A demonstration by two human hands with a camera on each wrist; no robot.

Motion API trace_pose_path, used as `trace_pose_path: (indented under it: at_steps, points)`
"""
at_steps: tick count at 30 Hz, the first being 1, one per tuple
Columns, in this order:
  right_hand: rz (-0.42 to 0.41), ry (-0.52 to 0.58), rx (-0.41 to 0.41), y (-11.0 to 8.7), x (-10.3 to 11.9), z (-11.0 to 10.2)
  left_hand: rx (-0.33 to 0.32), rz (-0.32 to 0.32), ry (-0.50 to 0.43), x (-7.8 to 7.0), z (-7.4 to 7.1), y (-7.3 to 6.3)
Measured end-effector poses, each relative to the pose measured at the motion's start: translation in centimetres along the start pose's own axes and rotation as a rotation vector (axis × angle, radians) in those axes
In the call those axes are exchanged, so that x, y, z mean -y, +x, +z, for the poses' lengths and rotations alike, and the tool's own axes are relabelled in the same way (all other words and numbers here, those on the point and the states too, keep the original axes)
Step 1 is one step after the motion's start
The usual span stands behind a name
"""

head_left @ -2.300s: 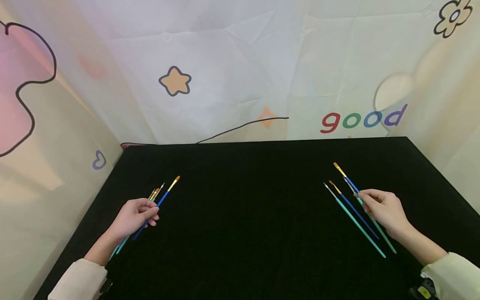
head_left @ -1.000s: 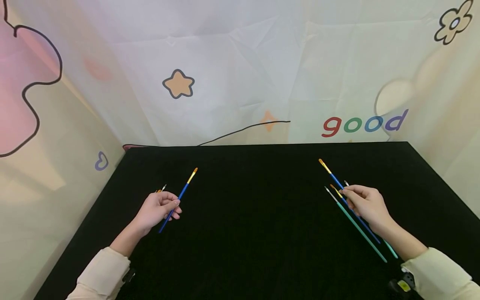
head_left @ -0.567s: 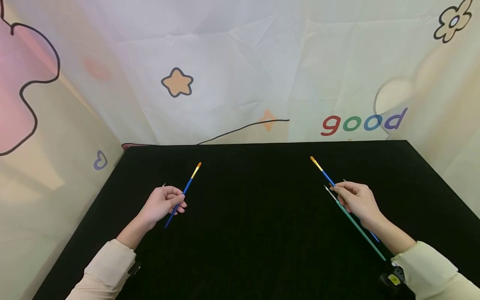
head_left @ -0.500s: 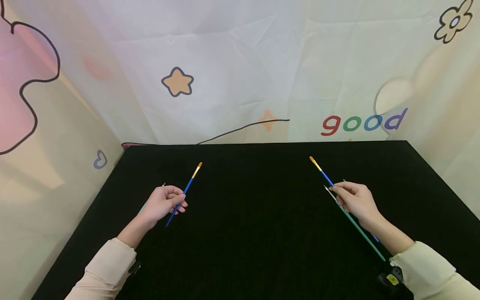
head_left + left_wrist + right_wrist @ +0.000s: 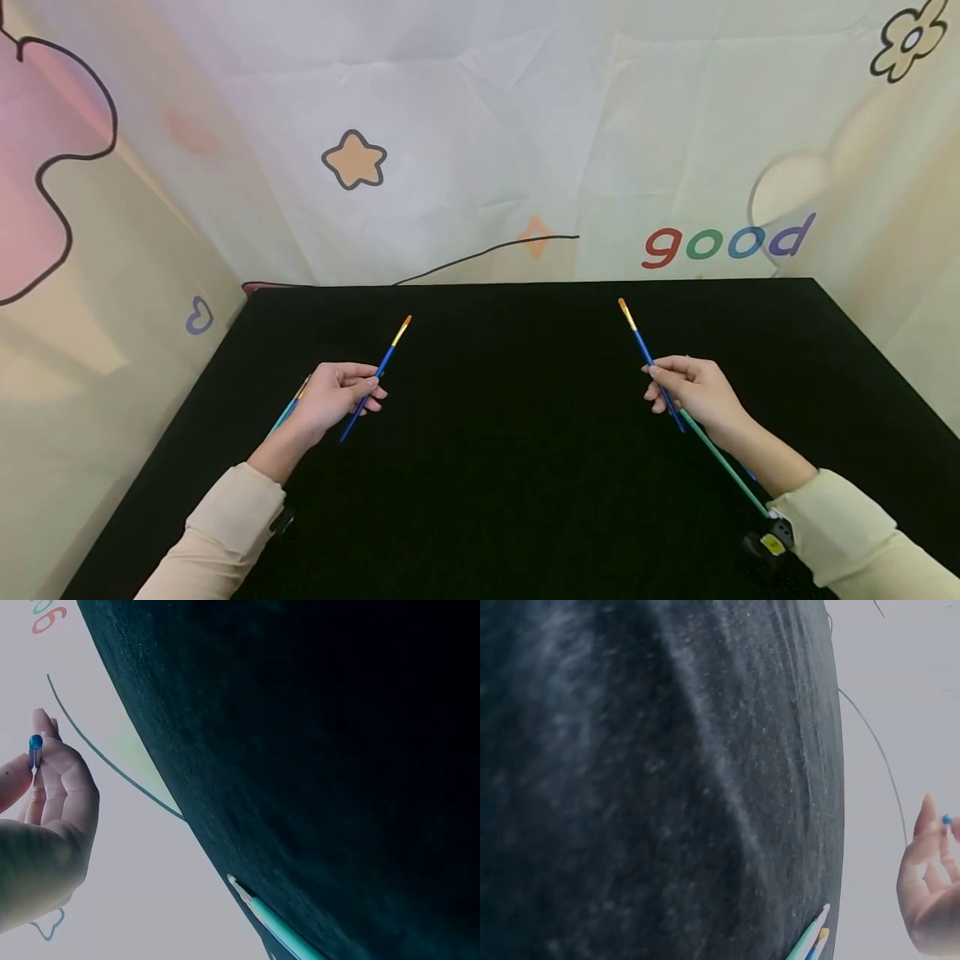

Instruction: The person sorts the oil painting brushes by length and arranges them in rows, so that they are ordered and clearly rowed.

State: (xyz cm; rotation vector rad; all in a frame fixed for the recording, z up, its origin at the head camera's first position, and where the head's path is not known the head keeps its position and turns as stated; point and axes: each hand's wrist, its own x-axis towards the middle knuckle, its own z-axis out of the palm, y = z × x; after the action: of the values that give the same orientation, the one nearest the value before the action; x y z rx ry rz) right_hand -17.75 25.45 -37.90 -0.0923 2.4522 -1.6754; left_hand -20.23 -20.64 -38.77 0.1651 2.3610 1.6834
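Nearby, with the right sleeve (image 5: 843, 527) lowered, might nudge the green brush (image 5: 726, 463) lying on the tabletop (image 5: 517, 500). Farther out, pinching one blue brush (image 5: 386, 360) in the left grip (image 5: 341, 396), another blue brush (image 5: 642, 348) in the right grip (image 5: 692, 390); could swivel or drop through slack thumb pressure.

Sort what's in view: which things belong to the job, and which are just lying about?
Apparently in use:
blue brush pinched in the left hand
second blue brush pinched in the right hand

Lying unheld:
loose brushes near the left hand
green brush near the right hand
third blue brush beside it
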Motion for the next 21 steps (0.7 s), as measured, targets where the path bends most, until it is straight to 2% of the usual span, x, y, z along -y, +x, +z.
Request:
trace_pose_path:
  at_steps: [6,13,21]
  points:
    - [0.018,0.062,0.051,0.4,0.0,0.2,0.033,-0.012,-0.024,-0.2,0.4,0.6]
    - [0.058,0.157,0.077,0.8,0.0,0.3,0.036,-0.03,-0.082,-0.6,0.6,0.9]
    - [0.071,0.167,0.1,1.3,0.4,0.8,0.052,-0.043,-0.158,-0.9,0.7,1.5]
